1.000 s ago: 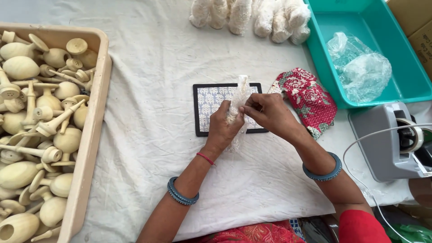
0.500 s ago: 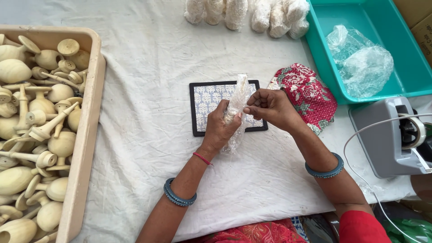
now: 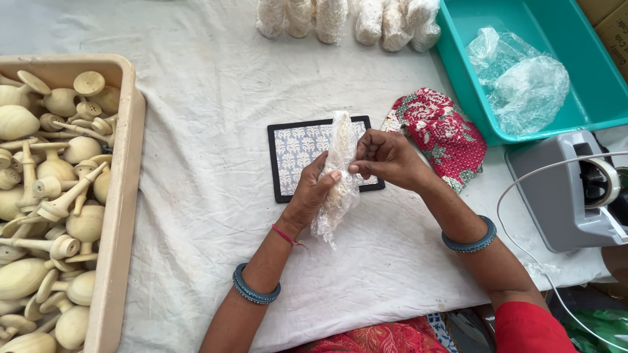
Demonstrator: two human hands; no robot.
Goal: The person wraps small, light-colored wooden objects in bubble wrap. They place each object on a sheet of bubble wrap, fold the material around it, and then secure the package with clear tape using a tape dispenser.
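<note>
Left hand (image 3: 313, 193) and right hand (image 3: 386, 158), each grip closed around the plastic-wrapped piece (image 3: 339, 176).

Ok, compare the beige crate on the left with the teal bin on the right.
The beige crate is heaped with pale wooden turned pieces; the teal bin holds only crumpled clear plastic bags, its floor mostly bare. The crate runs off the left edge; the bin off the top right. Both are open, rectangular and sit on the white cloth.

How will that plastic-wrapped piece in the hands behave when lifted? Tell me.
The plastic-wrapped piece probably stays stiff inside; its loose crinkled film tail hangs floppy. Likely light, as left hand and right hand hold it lightly. The film may be slippery.
</note>
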